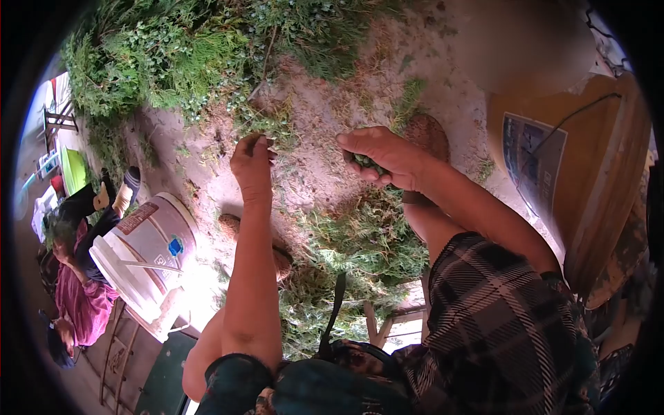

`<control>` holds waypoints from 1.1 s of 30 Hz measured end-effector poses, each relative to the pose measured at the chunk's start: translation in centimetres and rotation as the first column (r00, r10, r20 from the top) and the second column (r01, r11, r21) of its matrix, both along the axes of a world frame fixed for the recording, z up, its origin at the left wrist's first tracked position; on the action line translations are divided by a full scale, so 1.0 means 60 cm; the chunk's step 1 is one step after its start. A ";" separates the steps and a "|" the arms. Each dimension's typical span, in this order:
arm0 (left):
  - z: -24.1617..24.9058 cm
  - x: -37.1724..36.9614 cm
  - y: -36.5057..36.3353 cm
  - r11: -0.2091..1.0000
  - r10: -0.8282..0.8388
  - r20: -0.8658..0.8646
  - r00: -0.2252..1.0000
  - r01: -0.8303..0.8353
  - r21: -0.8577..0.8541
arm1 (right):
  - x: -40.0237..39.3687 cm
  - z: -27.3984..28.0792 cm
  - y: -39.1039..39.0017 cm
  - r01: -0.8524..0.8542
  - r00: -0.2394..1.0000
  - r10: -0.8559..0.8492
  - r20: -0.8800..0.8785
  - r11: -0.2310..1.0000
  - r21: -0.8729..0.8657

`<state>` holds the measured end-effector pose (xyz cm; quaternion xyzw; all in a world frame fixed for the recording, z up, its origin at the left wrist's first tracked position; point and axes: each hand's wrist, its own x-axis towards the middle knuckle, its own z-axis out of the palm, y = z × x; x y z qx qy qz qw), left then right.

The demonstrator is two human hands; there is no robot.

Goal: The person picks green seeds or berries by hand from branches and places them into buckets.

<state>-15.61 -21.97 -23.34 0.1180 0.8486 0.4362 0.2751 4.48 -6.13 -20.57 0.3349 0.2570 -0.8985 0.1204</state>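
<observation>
we see smooth plastic in the white bucket (155,238) and in the yellow bucket (598,159), whose printed label (532,162) looks slick. the green branches (166,62) look rough and feathery to us, the floor (315,104) matt and gritty. we find the plaid cloth (498,297) woven and matt, and the pink garment (83,304) soft, creased fabric.

Rough work yard, seemingly: dusty, debris-strewn floor (311,97), heaped cut evergreen branches (162,62), white bucket (149,238), yellow bucket (595,145), another person (84,297) nearby.
</observation>
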 end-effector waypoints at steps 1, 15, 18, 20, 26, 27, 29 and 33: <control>0.005 0.001 0.000 1.000 0.021 0.062 0.998 -0.021 0.001 | 0.003 -0.004 -0.001 0.012 1.000 -0.012 -0.017 1.000 -0.015; 0.058 -0.012 0.005 0.746 -0.369 0.516 0.773 0.577 -0.332 | 0.008 -0.012 -0.004 0.029 0.999 -0.030 0.023 0.998 0.048; 0.016 -0.024 0.002 0.870 -0.331 -0.093 0.939 0.266 -0.415 | 0.008 -0.017 -0.003 0.041 0.999 -0.042 0.030 0.998 0.044; -0.005 -0.018 0.011 0.832 -0.430 -0.299 0.852 0.246 -0.497 | 0.008 -0.018 -0.004 0.030 0.999 -0.032 0.032 0.998 0.053; -0.017 -0.015 -0.003 0.953 -0.118 -0.144 0.982 0.071 -0.295 | 0.007 -0.020 -0.004 0.017 1.000 -0.018 0.020 0.999 0.046; -0.009 -0.012 -0.008 0.984 0.023 -0.061 0.998 -0.033 -0.175 | 0.006 -0.020 -0.003 0.018 1.000 -0.019 0.020 0.999 0.044; 0.006 -0.008 -0.021 0.990 0.086 0.077 0.993 -0.077 -0.119 | 0.004 -0.019 -0.003 0.014 0.999 -0.016 0.044 0.999 0.035; -0.004 -0.005 -0.042 0.985 0.174 0.263 0.949 -0.169 -0.040 | 0.004 -0.020 -0.002 0.007 0.999 -0.009 0.046 0.999 0.041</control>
